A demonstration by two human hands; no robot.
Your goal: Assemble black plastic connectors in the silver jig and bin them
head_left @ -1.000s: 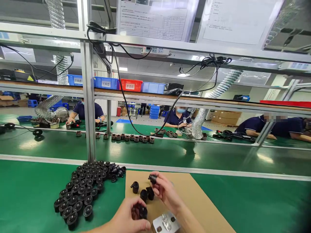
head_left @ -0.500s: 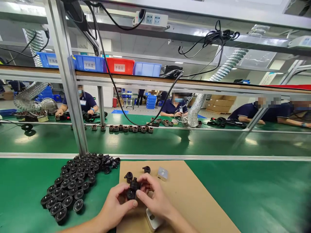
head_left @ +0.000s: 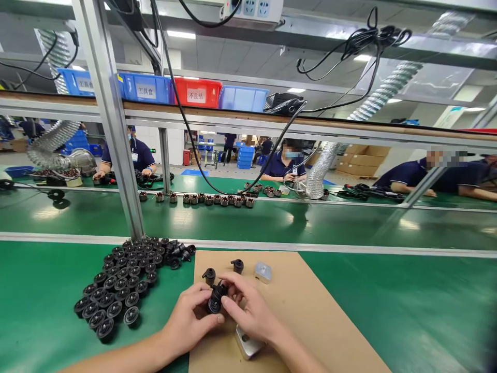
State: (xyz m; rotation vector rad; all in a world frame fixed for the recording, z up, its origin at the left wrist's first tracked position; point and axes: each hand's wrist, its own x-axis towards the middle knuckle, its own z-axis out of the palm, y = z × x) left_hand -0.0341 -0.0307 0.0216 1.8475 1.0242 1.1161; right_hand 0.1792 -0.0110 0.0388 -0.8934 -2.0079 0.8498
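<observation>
A black plastic part with a round ringed body and a short stub is between my two hands, above the brown board. My left hand closes on its left side, thumb below and fingers behind. From the right, my right hand pinches its upper end. Whether it is one piece or two pressed together I cannot tell. Just beyond my fingers stand two similar black parts with side spouts, a nearer one and a farther one. Under my right wrist lies a metal block with a hole, partly covered.
A second metal block lies on the brown board. Many black round parts are grouped at left on the green table. A metal post rises behind them. A black cable hangs ahead; co-workers sit beyond.
The black part has tilted between my hands, its ringed round face now turned more toward me. My hands stay closed around it. The view has shifted slightly, with the table things appearing higher and farther right.
</observation>
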